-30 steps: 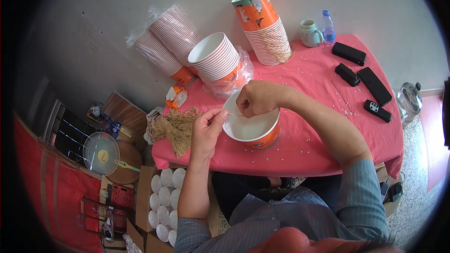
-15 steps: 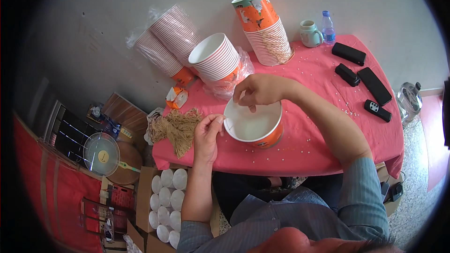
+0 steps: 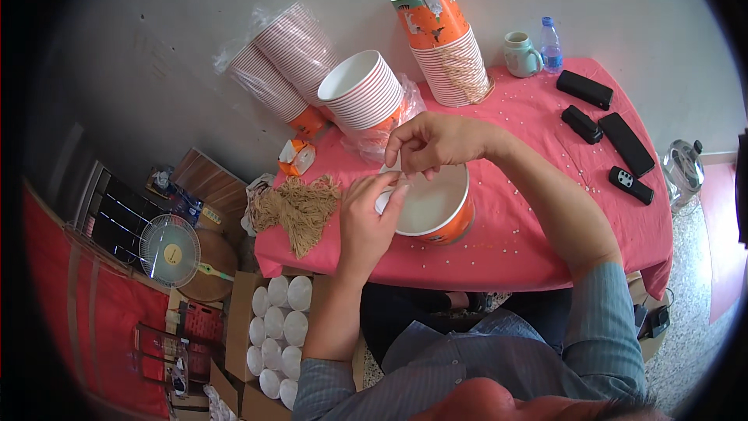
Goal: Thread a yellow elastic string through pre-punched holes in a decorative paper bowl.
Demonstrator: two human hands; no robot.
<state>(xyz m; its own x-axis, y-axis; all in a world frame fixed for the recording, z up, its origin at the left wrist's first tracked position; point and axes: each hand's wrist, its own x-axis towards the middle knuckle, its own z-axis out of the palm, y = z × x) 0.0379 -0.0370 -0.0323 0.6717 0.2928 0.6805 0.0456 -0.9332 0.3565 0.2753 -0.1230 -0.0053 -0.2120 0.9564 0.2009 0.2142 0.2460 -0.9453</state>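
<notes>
A large orange and white paper bucket [image 3: 446, 228] stands upright near the table's front edge, its white inside facing up. My left hand [image 3: 368, 214] is at the bucket's left rim, thumb and fingers drawn together near the rim. Over the far left part of the opening, my right hand [image 3: 430, 144] is closed in a pinch, its fingertips close to those of the left. Whatever is between the fingertips of either hand is too small to make out. Left of my left hand lies a bundle of tan strings [image 3: 300, 214].
Behind stand nested paper buckets [image 3: 362, 93], a taller stack [image 3: 448, 70] draped with strings, and plastic-wrapped stacks [image 3: 280, 62]. A mug [image 3: 520, 54], a bottle [image 3: 550, 47] and black devices [image 3: 623, 144] occupy the right side. Small white beads dot the pink tablecloth [image 3: 530, 226].
My left hand has moved right and up along the bucket's rim, toward the right hand. The right hand has shifted slightly right, and the fingertips of both hands are now close together.
</notes>
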